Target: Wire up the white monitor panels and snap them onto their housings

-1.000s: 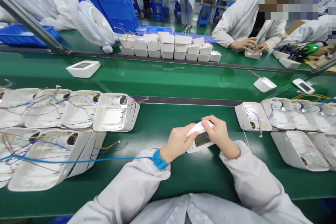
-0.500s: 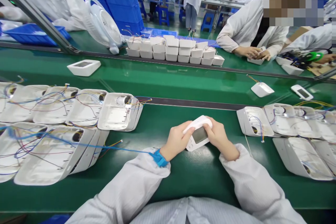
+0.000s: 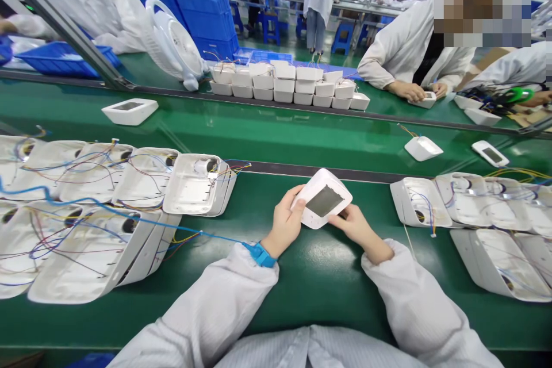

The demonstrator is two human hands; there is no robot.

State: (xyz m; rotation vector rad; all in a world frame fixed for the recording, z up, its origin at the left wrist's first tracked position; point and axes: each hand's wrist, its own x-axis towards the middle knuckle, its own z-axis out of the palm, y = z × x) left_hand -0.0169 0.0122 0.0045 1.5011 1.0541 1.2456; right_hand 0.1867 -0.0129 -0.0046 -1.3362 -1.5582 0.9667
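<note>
Left hand [image 3: 287,224] pinches the white device [image 3: 311,219], right fingers [image 3: 344,219] curled at its edge; looks light, stiff: grip rims, spare the screen [image 3: 325,201]!

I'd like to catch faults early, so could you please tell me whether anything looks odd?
The held device has a screen whose upper-right edge looks ragged, possibly just a reflection; otherwise, nothing clearly stands out.

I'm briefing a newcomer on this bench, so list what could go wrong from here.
The blue cord from the wristband crosses the open housings and could snag their loose wires.

The white device is off the bench, the left hand at one side, the right hand at its lower corner; it might slip.
</note>
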